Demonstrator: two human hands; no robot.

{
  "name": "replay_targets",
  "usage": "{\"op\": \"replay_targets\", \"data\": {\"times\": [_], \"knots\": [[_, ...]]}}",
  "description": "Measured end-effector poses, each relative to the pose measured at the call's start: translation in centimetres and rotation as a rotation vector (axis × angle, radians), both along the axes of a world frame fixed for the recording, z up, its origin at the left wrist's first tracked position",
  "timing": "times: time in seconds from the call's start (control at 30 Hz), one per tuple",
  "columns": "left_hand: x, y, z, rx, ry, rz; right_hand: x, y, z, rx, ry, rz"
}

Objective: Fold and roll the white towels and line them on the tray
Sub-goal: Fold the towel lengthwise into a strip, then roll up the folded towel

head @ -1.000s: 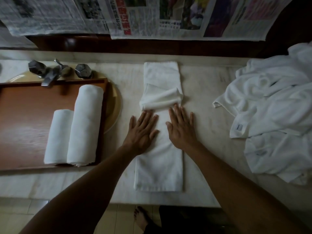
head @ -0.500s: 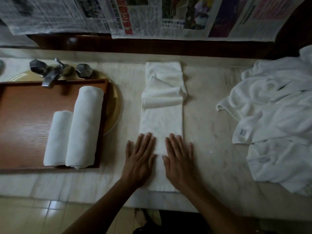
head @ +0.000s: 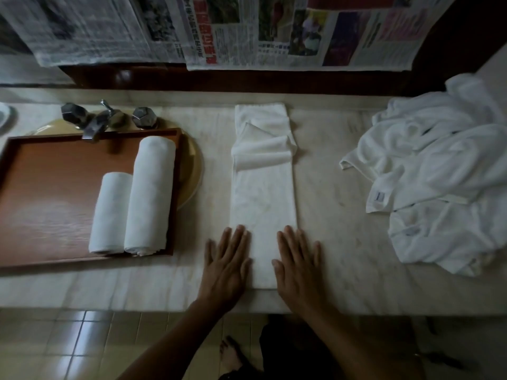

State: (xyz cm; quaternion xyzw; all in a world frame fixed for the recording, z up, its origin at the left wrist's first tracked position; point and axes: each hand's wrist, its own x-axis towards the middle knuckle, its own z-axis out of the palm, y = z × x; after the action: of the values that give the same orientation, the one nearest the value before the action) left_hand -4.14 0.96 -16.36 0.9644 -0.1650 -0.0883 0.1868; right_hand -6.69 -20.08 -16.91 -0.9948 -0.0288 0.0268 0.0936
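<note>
Hands flat, left hand (head: 225, 266), right hand (head: 297, 263), flanking folded towel (head: 263, 204)

a bathroom is indicated by a marble counter (head: 329, 187), a chrome faucet (head: 96, 122) at its far left, and a tiled floor (head: 68, 346).

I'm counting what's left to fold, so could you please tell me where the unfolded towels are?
In the head view, the pile of unfolded towels lies on the counter at its right end, right of the folded towel.
</note>
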Motion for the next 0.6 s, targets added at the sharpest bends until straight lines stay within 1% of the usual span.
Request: {"op": "replay_targets", "data": {"times": [0.1,0.2,0.27,0.33,0.4,0.43,0.5,0.6], "knots": [[0.0,3.1,-0.1,0.008,-0.004,0.077,-1.2,-1.6,-0.2,-0.021,0.020,-0.050],[-1.6,4.8,0.4,0.022,-0.055,0.091,-2.5,-2.0,0.0,0.046,0.005,-0.070],[-3.7,4.9,0.6,0.004,-0.089,0.022,-3.9,-1.3,0.2,0.108,-0.032,-0.018],[-5.8,4.3,0.4,-0.052,-0.079,-0.114,-5.8,-0.4,0.0,0.153,-0.047,0.066],[-7.5,4.0,-0.2,-0.071,-0.101,-0.286,-7.7,0.4,-0.7,0.134,-0.062,0.139],[-8.0,4.0,-0.5,-0.088,-0.128,-0.339,-8.4,0.6,-1.1,0.115,-0.064,0.154],[-8.8,4.4,-0.6,-0.112,-0.175,-0.377,-9.3,0.6,-1.4,0.098,-0.070,0.161],[-8.7,5.0,0.1,-0.075,-0.147,-0.384,-9.5,0.0,-1.5,0.110,-0.048,0.187]]}}
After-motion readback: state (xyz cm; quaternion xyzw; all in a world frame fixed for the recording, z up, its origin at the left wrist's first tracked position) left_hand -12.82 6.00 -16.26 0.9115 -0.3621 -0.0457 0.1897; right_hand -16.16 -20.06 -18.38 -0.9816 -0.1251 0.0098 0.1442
